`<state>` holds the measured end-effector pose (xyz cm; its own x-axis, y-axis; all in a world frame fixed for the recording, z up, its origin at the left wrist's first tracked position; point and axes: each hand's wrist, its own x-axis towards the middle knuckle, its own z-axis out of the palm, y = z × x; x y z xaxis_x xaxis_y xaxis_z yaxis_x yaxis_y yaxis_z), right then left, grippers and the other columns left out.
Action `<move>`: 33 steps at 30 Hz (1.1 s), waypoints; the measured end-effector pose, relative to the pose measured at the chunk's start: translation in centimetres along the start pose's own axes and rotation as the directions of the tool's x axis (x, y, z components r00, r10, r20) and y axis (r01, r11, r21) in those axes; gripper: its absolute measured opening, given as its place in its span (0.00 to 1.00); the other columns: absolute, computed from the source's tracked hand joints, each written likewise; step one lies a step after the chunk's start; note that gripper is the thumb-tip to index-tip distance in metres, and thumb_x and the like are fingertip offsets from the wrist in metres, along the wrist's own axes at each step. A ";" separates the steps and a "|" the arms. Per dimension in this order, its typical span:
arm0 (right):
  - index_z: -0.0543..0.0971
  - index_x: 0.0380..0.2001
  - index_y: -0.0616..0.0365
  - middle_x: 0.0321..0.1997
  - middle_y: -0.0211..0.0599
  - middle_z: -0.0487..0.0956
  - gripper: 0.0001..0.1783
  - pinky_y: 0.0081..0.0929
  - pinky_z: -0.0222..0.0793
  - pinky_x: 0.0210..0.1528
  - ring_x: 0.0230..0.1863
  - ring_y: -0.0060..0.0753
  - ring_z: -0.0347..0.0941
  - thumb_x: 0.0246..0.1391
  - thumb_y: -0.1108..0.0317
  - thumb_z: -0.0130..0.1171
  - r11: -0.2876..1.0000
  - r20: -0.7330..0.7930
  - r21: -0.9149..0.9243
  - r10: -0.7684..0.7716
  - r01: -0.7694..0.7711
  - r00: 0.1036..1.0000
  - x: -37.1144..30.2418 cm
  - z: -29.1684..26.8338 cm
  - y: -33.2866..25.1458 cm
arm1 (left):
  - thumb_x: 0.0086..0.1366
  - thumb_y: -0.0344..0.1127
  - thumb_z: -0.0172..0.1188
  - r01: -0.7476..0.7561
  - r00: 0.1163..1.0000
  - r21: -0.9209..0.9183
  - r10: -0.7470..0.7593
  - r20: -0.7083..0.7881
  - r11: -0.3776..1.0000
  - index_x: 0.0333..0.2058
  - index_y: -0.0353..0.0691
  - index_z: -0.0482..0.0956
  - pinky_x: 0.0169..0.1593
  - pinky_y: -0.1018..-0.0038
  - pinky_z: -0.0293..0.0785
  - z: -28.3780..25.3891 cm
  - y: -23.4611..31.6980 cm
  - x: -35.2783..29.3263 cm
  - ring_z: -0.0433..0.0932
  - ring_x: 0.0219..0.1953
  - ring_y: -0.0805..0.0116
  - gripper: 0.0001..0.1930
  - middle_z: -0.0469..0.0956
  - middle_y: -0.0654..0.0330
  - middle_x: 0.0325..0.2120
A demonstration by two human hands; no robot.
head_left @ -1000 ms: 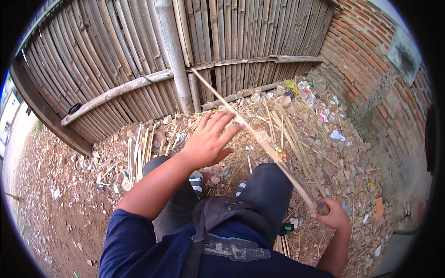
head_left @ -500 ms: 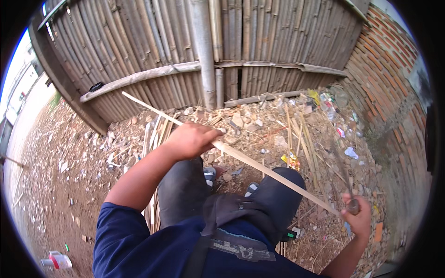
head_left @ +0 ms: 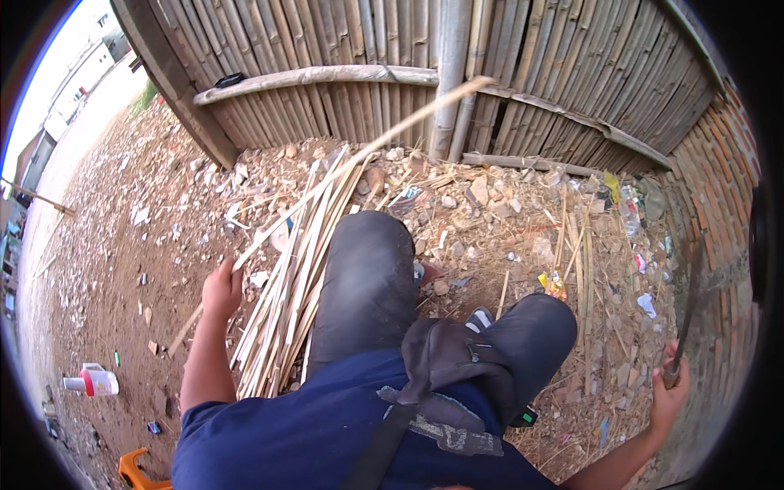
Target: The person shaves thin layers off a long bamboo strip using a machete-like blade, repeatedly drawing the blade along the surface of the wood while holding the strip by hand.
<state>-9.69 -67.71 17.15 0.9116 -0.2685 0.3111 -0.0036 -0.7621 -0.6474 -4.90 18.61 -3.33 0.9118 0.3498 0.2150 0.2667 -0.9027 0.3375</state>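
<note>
My left hand [head_left: 221, 290] is closed round a long pale bamboo strip [head_left: 367, 151], out to the left of my knees. The strip slants up to the right, its far end in front of the bamboo fence, while its short end sticks out below the hand. Under it, beside my left leg, lies a pile of similar bamboo strips [head_left: 298, 278]. At the far right, my right hand [head_left: 671, 384] grips the handle of a long dark-bladed knife [head_left: 692, 306], blade pointing up and away from me.
A bamboo fence [head_left: 343, 41] stands ahead, and a brick wall [head_left: 723, 171] rises at the right. Rubble and litter cover the ground. A clear jug with a red band [head_left: 100, 381] lies at the left; an orange object [head_left: 139, 472] shows at the lower edge.
My left hand has swung left and down with the strip, over the pile. The strip's other end has left my right hand, which has moved outward with the knife. The view has shifted left.
</note>
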 end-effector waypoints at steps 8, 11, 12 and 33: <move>0.75 0.60 0.64 0.61 0.39 0.77 0.32 0.32 0.61 0.67 0.63 0.33 0.70 0.47 0.81 0.62 0.996 0.183 -0.035 0.092 -0.087 0.979 3.8 6.6 -2.4 | 0.74 0.48 0.52 0.428 0.898 0.122 -0.436 0.055 0.896 0.33 0.40 0.74 0.36 0.42 0.71 7.7 -7.7 -16.9 0.80 0.34 0.35 0.17 0.81 0.42 0.29; 0.76 0.59 0.64 0.59 0.37 0.78 0.31 0.31 0.62 0.67 0.61 0.33 0.72 0.47 0.81 0.62 0.999 0.196 -0.003 0.052 -0.052 0.979 4.9 8.2 -1.8 | 0.73 0.48 0.52 0.533 0.816 0.133 -0.549 0.181 0.836 0.44 0.39 0.77 0.44 0.44 0.73 9.7 -6.9 -16.9 0.79 0.40 0.33 0.17 0.81 0.38 0.34; 0.76 0.59 0.63 0.58 0.37 0.78 0.31 0.31 0.63 0.66 0.60 0.32 0.72 0.46 0.81 0.62 1.000 0.200 0.015 0.011 -0.014 0.980 5.2 8.7 -1.5 | 0.71 0.51 0.56 0.512 0.827 0.136 -0.529 0.191 0.848 0.59 0.37 0.71 0.56 0.49 0.72 11.7 -8.8 -17.5 0.77 0.52 0.36 0.27 0.79 0.37 0.48; 0.80 0.46 0.64 0.45 0.52 0.84 0.28 0.43 0.76 0.50 0.47 0.51 0.82 0.40 0.61 0.72 0.423 -0.196 0.036 0.891 -0.905 0.409 -25.1 30.4 26.2 | 0.67 0.54 0.60 0.484 0.641 0.116 -0.441 0.628 0.868 0.65 0.33 0.66 0.66 0.60 0.61 16.7 -5.2 -11.2 0.66 0.64 0.45 0.37 0.68 0.38 0.60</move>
<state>-20.12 -63.05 -28.80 0.2893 -0.9044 -0.3135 -0.8121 -0.0585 -0.5806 -11.30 15.21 -22.83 0.6628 0.4651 -0.5869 0.7086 -0.6430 0.2907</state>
